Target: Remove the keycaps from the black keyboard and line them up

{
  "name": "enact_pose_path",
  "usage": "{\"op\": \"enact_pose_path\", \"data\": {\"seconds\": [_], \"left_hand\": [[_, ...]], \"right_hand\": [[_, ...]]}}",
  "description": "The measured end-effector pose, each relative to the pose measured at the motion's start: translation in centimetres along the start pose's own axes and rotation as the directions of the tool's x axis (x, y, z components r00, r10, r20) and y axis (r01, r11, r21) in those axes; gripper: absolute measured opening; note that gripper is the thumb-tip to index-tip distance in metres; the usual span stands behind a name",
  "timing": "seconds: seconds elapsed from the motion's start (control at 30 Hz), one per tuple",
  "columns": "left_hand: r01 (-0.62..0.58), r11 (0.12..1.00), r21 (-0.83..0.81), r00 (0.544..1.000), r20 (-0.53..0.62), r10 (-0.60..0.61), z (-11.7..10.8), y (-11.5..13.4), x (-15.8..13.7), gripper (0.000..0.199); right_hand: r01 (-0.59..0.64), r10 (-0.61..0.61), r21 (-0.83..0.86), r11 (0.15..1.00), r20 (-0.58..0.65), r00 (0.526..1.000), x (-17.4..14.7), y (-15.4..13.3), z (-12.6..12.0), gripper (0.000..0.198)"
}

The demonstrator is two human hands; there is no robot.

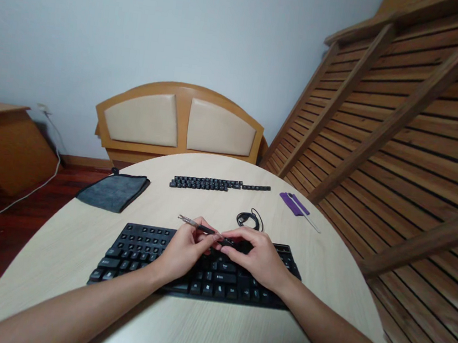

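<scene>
One pale table (334, 296) with a curved rim fills the near half of the head view, its bare surface running in a broad strip to the left and right of the keyboard (216, 277) and between it and the loose keycaps (204, 184) lined up toward the far edge. A grey cloth (113, 192) reaches the left rim, a purple cloth (292, 204) with a slender metal-shafted tool (310, 223) lies by the right rim, and a coiled cable (250, 220) sits just beyond the right hand (260, 256). Behind stand a padded headboard (183, 124), a plain wall (180, 26) and, at right, a slatted wooden frame (384, 135). Over the keyboard's far part, the left hand (184, 249) pinches a pen-like tool (205, 228), its metal end pointing far left; the right hand's fingertips meet the left's (whether they grip something small and dark, I cannot tell).
</scene>
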State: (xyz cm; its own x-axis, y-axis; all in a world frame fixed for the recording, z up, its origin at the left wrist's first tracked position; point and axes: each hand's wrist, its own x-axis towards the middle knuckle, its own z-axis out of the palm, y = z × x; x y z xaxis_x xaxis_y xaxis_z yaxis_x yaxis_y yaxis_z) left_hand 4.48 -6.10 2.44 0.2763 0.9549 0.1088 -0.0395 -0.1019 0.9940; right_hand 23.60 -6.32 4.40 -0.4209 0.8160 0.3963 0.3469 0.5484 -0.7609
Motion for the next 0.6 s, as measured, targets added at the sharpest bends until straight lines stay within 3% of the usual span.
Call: {"op": "enact_pose_path", "data": {"seconds": [0.33,0.6], "left_hand": [[0.024,0.999,0.045,0.999,0.038,-0.026,-0.16,-0.12,0.03,0.026],[0.008,0.997,0.076,0.999,0.04,-0.011,-0.14,-0.14,0.07,0.03]], "right_hand": [[0.036,-0.035,-0.094,0.995,0.008,0.999,-0.14,0.39,-0.36,0.023],[0.165,-0.146,-0.211,0.963,0.101,0.984,-0.48,0.53,-0.34,0.017]]}}
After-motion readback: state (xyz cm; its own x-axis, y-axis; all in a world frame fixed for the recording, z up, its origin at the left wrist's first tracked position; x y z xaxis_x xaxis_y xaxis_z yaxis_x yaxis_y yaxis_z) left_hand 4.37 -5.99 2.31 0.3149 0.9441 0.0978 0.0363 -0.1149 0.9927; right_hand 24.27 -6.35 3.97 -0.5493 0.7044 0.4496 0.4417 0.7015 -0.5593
